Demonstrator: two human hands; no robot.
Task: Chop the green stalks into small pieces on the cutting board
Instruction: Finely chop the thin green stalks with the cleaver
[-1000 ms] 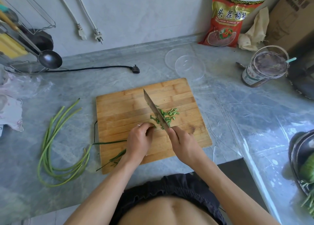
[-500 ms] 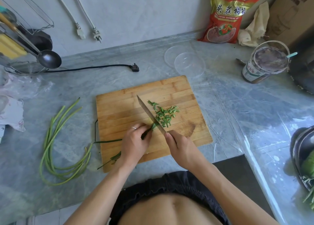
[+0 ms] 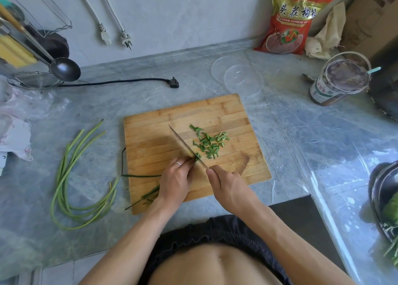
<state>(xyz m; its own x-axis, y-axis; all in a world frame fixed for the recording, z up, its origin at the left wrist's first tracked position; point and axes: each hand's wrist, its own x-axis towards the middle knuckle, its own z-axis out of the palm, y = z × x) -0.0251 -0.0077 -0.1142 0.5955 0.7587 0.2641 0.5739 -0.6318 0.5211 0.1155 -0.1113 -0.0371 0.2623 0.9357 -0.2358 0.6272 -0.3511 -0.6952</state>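
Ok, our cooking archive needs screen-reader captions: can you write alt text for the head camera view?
A person's right hand slices with a knife through green stalks that the left hand pins on a wooden cutting board, chopped pieces piled beyond the blade. More whole stalks lie on the grey counter to the left.

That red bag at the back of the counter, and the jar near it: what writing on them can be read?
Red bag: large Chinese characters "头茬枸杞".
Red bag, below them: "LYCIUM CHINESE", with the ends of the line unclear.
Red bag, green top band: too blurred to read.
Jar, label: too small and blurred.
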